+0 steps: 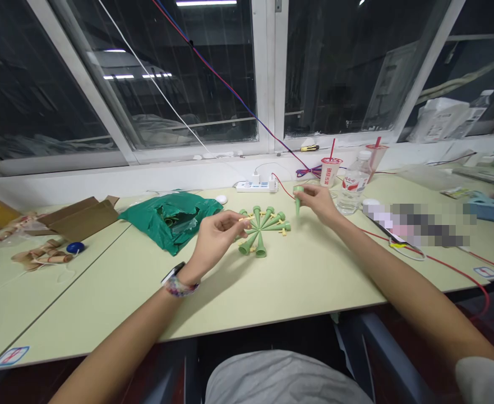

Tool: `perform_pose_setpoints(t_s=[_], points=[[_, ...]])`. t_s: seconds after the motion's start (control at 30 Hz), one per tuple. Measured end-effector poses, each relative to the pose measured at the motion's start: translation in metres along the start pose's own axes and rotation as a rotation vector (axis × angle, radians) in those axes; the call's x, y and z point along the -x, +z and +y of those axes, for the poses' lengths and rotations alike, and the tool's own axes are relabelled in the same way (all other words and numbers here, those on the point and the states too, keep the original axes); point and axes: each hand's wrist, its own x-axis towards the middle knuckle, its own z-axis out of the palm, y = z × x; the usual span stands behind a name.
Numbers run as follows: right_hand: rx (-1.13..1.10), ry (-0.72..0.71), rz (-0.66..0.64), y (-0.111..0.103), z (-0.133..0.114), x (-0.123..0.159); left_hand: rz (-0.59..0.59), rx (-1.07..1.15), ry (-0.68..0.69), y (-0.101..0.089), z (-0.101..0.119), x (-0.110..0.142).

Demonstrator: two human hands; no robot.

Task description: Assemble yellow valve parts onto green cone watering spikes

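Observation:
Several green cone-shaped pieces (261, 247) lie on the table in a ring, their narrow tips meeting at the middle and their wide ends outward. Small yellow pieces (284, 231) sit by some of the wide ends. My left hand (217, 238) is closed at the left side of the ring, a thin yellow stick (245, 219) pinched between thumb and fingers. Just off the ring's upper right, my right hand (316, 202) grips another green cone (299, 201) by its wide top, tip downward.
Left of the ring lies a torn green plastic bag (171, 216). Farther left are a cardboard box (82, 219) and wooden pieces with a blue ball (75, 247). A water bottle (353, 185), a paper cup (329, 171) and a power strip (255, 186) stand along the back.

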Motion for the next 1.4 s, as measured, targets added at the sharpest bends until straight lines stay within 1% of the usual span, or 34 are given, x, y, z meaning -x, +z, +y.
perform_pose_setpoints(t_s=[0.03, 0.07, 0.1, 0.13, 0.17, 0.2, 0.27, 0.33, 0.53, 0.73, 0.8, 0.93, 1.0, 1.03, 1.1, 1.13, 1.17, 1.23, 1.27, 1.33, 1.4], points=[[0.151, 0.003, 0.038, -0.013, 0.008, -0.012, -0.067, 0.016, -0.023, 0.0, 0.002, 0.005], [0.331, 0.009, 0.045, -0.025, 0.015, -0.023, -0.164, 0.02, -0.038, 0.002, 0.002, 0.01], [0.526, 0.023, 0.017, -0.035, 0.022, -0.034, -0.267, 0.003, -0.032, 0.005, 0.002, 0.016], [0.708, 0.049, -0.021, -0.043, 0.028, -0.044, -0.345, -0.044, -0.004, 0.01, 0.0, 0.022], [0.864, 0.075, -0.063, -0.049, 0.034, -0.053, -0.404, -0.122, 0.053, 0.014, -0.003, 0.027], [0.976, 0.104, -0.093, -0.052, 0.04, -0.059, -0.456, -0.22, 0.121, 0.018, -0.006, 0.032], [1.08, 0.149, -0.115, -0.053, 0.049, -0.068, -0.505, -0.388, 0.233, 0.023, -0.014, 0.039], [1.103, 0.182, -0.115, -0.051, 0.057, -0.072, -0.533, -0.492, 0.291, 0.023, -0.021, 0.042], [1.137, 0.267, -0.109, -0.045, 0.07, -0.075, -0.549, -0.634, 0.36, 0.01, -0.036, 0.047], [1.142, 0.302, -0.055, -0.039, 0.074, -0.077, -0.501, -0.68, 0.409, 0.009, -0.039, 0.049], [1.14, 0.309, -0.041, -0.038, 0.074, -0.075, -0.462, -0.65, 0.42, 0.009, -0.038, 0.049], [1.142, 0.315, -0.008, -0.038, 0.069, -0.064, -0.308, -0.602, 0.457, 0.006, -0.039, 0.043], [1.153, 0.261, 0.039, -0.036, 0.063, -0.055, -0.281, -0.605, 0.454, 0.002, -0.041, 0.036], [1.153, 0.201, 0.061, -0.033, 0.059, -0.048, -0.293, -0.615, 0.438, 0.0, -0.043, 0.031], [1.114, 0.018, 0.062, -0.025, 0.052, -0.031, -0.348, -0.656, 0.387, -0.003, -0.048, 0.022], [1.067, -0.093, 0.023, -0.02, 0.048, -0.022, -0.379, -0.685, 0.355, -0.005, -0.051, 0.016], [1.005, -0.206, -0.042, -0.014, 0.045, -0.011, -0.416, -0.714, 0.332, -0.006, -0.055, 0.011], [0.893, -0.413, -0.231, -0.001, 0.041, 0.008, -0.489, -0.771, 0.29, -0.006, -0.062, 0.001], [0.86, -0.484, -0.321, 0.005, 0.039, 0.016, -0.525, -0.795, 0.268, -0.005, -0.066, -0.003], [0.842, -0.546, -0.448, 0.016, 0.04, 0.026, -0.579, -0.823, 0.243, -0.003, -0.074, -0.012], [0.861, -0.539, -0.504, 0.026, 0.043, 0.028, -0.607, -0.843, 0.259, -0.001, -0.081, -0.02]])
